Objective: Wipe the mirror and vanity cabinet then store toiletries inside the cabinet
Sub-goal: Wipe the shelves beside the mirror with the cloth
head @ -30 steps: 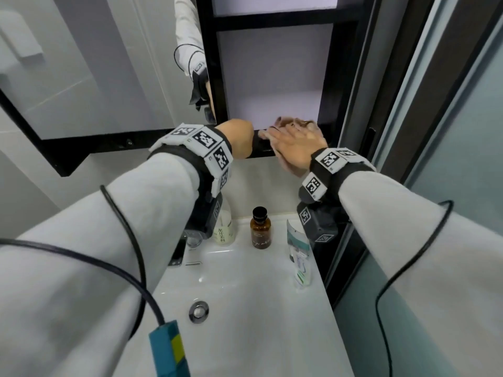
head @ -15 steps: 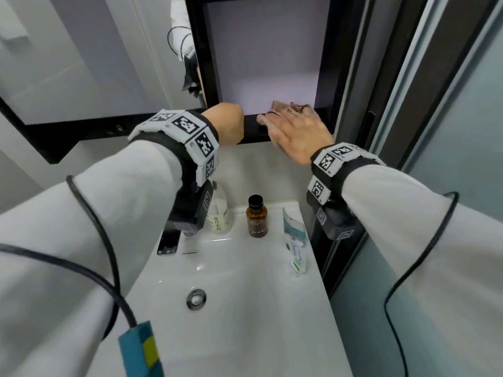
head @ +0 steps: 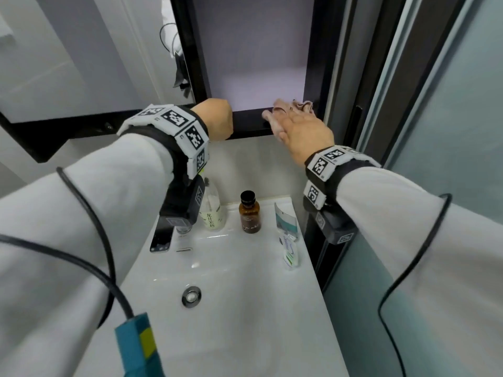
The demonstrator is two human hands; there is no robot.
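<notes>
The vanity cabinet (head: pixel 315 63) stands open, a black frame around a pale, bare interior. Its mirror door (head: pixel 81 63) is swung out to the left. My left hand (head: pixel 216 118) grips the door's lower corner by the cabinet's bottom edge, fingers curled out of sight. My right hand (head: pixel 302 129) lies flat, pressing a pinkish cloth (head: pixel 299 106) onto the cabinet's bottom shelf near its right wall. On the sink's back ledge stand a clear bottle (head: pixel 213 210) and an amber bottle (head: pixel 249 213). A tube (head: pixel 287 235) lies to their right.
Below is a white sink (head: pixel 231 336) with a drain (head: pixel 191 296) and a dark faucet (head: pixel 163 235) at the left. A frosted glass door (head: pixel 449 104) closes off the right side. Cables hang from both sleeves.
My right hand has slid the cloth to the right along the bottom shelf toward the cabinet's right wall. The view has dipped lower. My left hand keeps its hold.
</notes>
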